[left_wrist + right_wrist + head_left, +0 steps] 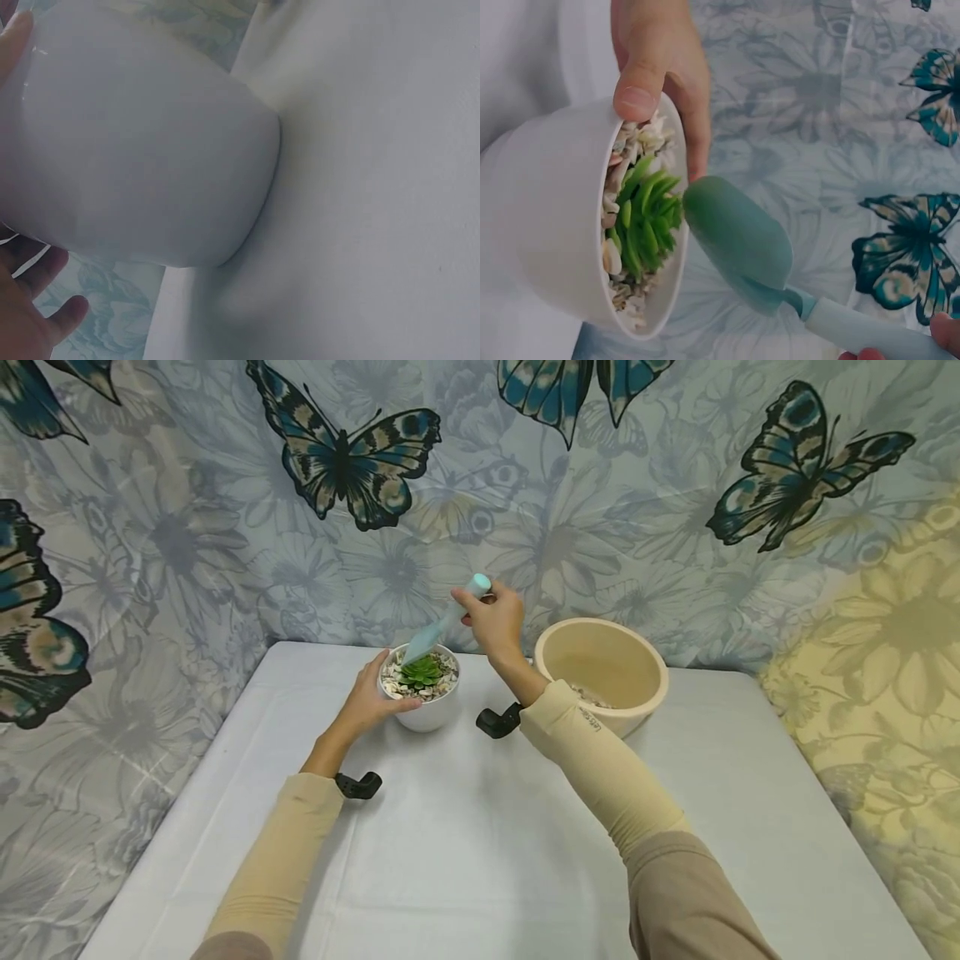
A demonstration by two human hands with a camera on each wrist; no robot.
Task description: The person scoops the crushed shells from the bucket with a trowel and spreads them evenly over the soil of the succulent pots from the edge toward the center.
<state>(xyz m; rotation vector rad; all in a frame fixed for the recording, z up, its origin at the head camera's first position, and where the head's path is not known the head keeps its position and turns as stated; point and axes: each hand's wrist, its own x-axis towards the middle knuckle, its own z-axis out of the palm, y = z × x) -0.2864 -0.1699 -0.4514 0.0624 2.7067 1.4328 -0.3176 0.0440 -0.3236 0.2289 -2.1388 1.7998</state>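
A white flowerpot (426,718) stands on the table, holding a green succulent (646,221) set among pale pebbles (630,304). My left hand (366,697) grips the pot at its left side, thumb over the near rim and fingers round the far side. In the left wrist view the pot's smooth wall (150,142) fills much of the frame. My right hand (498,622) holds a light blue trowel (739,244) by its handle, above and behind the pot. The trowel's blade points down at the succulent, its tip close to the leaves.
A large cream planter (600,672) stands right of the flowerpot, with some pebbles (592,697) inside; my right forearm passes in front of it. A white cloth covers the table (450,852). Butterfly-print fabric (405,560) hangs behind and at the sides.
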